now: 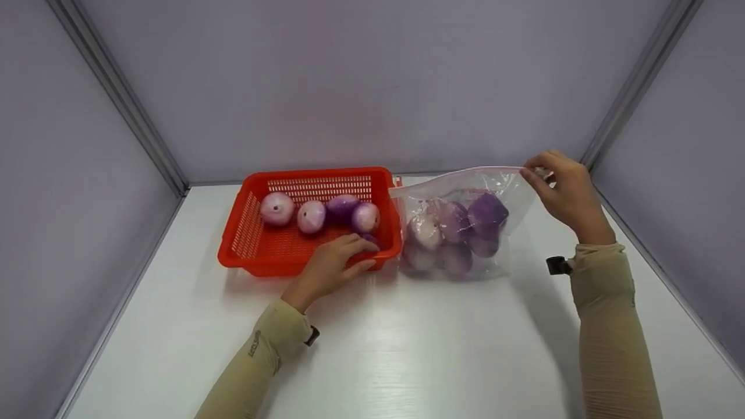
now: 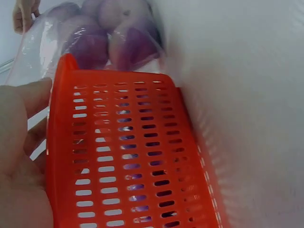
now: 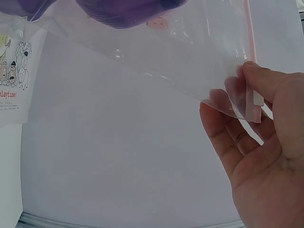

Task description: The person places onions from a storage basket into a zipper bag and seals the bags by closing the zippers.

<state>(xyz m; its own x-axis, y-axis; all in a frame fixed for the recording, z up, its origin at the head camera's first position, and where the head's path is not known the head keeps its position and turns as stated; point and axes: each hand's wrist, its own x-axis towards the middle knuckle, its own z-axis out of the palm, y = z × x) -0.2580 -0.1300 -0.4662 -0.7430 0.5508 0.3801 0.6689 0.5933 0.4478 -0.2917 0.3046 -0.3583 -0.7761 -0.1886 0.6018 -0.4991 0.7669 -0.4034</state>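
Observation:
The red plastic basket (image 1: 273, 261) holds several purple-and-white onions (image 1: 277, 209). My left hand (image 1: 330, 265) reaches over its front rim near the right corner. The fingers lie at a purple onion (image 1: 372, 237), partly hidden by them, while the thumb stays apart by the rim. In the left wrist view, the basket wall (image 2: 118, 142) hides part of the fingers. Right of the basket stands a clear zip bag (image 1: 515, 201) with several onions inside. My right hand (image 1: 564, 189) pinches its top right corner between thumb and fingers, seen closely in the right wrist view.
The basket and bag stand side by side on a white table (image 1: 372, 361). Grey panels (image 1: 372, 87) enclose the back and both sides. A printed panel (image 3: 14, 71) with small drawings and red lettering shows on the bag in the right wrist view.

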